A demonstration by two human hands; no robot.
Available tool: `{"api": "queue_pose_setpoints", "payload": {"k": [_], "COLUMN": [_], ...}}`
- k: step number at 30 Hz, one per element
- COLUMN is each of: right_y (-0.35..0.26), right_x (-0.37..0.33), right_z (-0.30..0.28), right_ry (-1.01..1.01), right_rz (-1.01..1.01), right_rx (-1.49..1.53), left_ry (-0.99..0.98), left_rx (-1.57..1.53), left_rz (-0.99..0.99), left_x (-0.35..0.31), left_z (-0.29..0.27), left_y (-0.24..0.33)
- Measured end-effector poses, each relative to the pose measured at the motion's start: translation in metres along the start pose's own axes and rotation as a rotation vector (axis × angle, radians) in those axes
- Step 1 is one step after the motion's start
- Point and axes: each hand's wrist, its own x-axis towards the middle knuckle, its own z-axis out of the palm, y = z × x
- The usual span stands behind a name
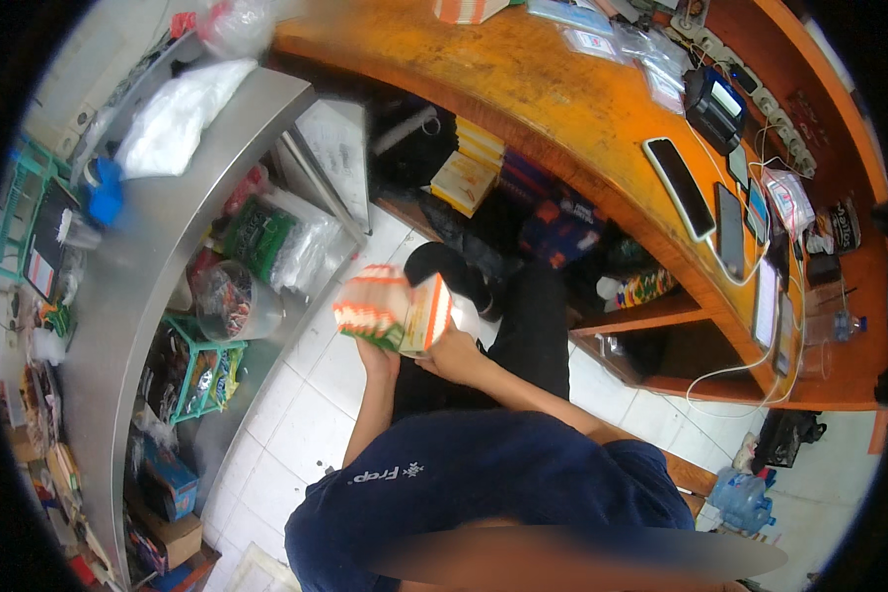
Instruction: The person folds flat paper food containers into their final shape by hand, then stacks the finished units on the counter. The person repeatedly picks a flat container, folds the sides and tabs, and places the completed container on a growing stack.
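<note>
Over my lap, both hands hold orange-and-white striped pieces that look like folded paper food cartons, slightly blurred. My left hand (377,357) is closed under the left bundle of striped cartons (370,301), which has a green lower edge and fans out in layers. My right hand (454,357) grips the lower edge of a striped carton (427,314) with a yellowish face, beside the bundle. The two touch or nearly touch at the middle. The fingertips behind the cartons are hidden.
An orange wooden desk (523,69) curves ahead and to the right, bearing phones (679,187), cables and a black card terminal (715,107). At left stands a metal counter (183,237) with a clear bucket (235,301) and a green basket (202,370) below. Yellow boxes (464,183) sit under the desk.
</note>
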Motion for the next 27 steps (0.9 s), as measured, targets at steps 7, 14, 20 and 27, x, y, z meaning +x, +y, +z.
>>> {"api": "queue_pose_setpoints", "payload": {"k": [7,14,20,27], "right_y": [0.000,0.005,-0.013,-0.042], "right_x": [0.008,-0.006,-0.008,-0.023], "right_z": [-0.003,-0.010,-0.003,-0.069], "right_ry": [-0.156,-0.217,0.068,0.638], "right_rz": [0.070,0.098,-0.034,-0.437], "right_rx": [0.031,0.040,0.011,0.377], "left_ry": [-0.191,-0.414,0.137,0.001], "left_rx": [0.327,0.688,0.313,0.141], "left_rz": [0.212,0.571,0.028,-0.256], "left_x": [-0.010,-0.036,-0.024,0.018], "left_z": [0.013,0.046,0.015,-0.002], "left_y": [0.011,0.010,0.003,0.024]}}
